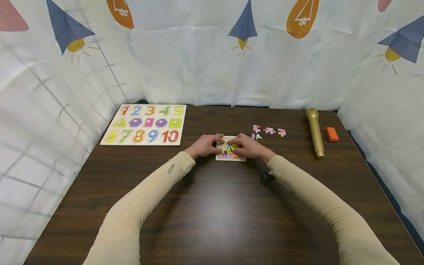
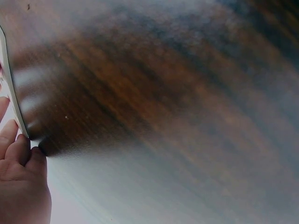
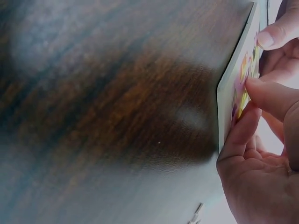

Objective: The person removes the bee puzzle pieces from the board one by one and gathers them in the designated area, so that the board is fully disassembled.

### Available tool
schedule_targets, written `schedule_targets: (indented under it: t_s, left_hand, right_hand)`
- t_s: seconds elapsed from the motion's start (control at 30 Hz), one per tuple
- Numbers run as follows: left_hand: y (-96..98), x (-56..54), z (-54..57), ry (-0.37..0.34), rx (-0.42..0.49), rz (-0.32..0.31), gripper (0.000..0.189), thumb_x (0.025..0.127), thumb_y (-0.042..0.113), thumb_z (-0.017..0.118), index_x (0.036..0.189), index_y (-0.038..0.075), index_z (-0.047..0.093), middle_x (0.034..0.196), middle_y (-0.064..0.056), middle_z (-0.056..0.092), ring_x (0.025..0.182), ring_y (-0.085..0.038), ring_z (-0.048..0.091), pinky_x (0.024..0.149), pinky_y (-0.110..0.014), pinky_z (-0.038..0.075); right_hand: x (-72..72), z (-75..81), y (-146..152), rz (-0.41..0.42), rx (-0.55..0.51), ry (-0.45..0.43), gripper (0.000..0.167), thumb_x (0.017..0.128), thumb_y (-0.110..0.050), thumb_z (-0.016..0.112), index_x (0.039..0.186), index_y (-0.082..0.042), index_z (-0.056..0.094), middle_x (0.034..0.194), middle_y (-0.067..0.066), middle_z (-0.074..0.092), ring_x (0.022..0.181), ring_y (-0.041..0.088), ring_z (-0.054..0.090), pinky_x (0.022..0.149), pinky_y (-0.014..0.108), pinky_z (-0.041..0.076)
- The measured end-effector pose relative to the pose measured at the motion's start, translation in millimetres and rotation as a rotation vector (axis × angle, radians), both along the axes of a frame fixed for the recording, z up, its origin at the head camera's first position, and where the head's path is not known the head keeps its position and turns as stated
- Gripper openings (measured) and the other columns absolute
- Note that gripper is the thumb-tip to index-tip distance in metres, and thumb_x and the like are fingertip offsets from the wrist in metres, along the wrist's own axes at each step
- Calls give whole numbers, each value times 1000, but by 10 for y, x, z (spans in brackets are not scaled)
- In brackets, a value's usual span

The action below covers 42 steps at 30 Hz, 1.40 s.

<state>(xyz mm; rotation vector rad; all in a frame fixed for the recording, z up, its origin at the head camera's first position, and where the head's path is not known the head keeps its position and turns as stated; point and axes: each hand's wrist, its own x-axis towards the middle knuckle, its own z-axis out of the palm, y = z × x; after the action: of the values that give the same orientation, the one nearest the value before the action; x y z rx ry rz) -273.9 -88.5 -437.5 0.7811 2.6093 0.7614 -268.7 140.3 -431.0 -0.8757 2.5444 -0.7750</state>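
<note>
A small jigsaw puzzle board (image 1: 230,159) with a pale frame lies on the table; its lower part carries pink, yellow and black pieces. My left hand (image 1: 206,145) holds the board at its left side, thumb over the face and fingers by the upper left. From the right, my right hand (image 1: 251,146) reaches over the board, thumb and forefinger around a yellow puzzle piece (image 1: 233,146). Both thumbs show close above the picture in the right wrist view. Fingers hide part of the board. Several loose pink jigsaw pieces (image 1: 269,130) lie beyond the right hand.
A board of numbers and shapes (image 1: 142,127) lies at the back left of the dark wooden table (image 1: 218,213). To the right are a gold microphone (image 1: 315,134) and an orange block (image 1: 332,134). A patterned curtain (image 1: 198,66) hangs behind.
</note>
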Motion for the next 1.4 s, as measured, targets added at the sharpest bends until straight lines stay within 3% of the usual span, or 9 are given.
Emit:
schedule_targets:
  t_s: [0.67,0.93,1.13,1.4]
  left_hand:
    - [-2,-4,0,-12,0,-2,47,90,25,72,132,7,62,153,-5,40,144,-22,31,116,-40,26]
    - [-4,2,0,-9,2,-1,46,90,24,72,131,7,62,153,-5,40,144,-21,31,116,-39,25]
    - [0,5,-5,-13,4,5,46,90,24,72,132,7,62,153,-4,40,144,-20,30,116,-38,24]
    - [-3,11,-4,0,8,3,47,89,22,73,132,6,62,153,-5,40,144,-20,30,116,-38,25]
  right_hand:
    - [35,5,50,-79,-49,-39,39,98,-15,59,137,-7,57,118,14,49,97,25,50,83,38,45]
    - [48,22,144,-79,-95,-25,40,99,-12,57,139,-5,55,118,15,46,90,23,56,76,37,44]
    - [38,9,383,-136,-103,12,39,98,-13,59,137,-8,57,117,15,48,92,25,54,79,38,44]
    - [-5,-28,981,-256,-78,57,41,99,-12,58,138,-3,54,129,23,46,103,38,57,85,49,46]
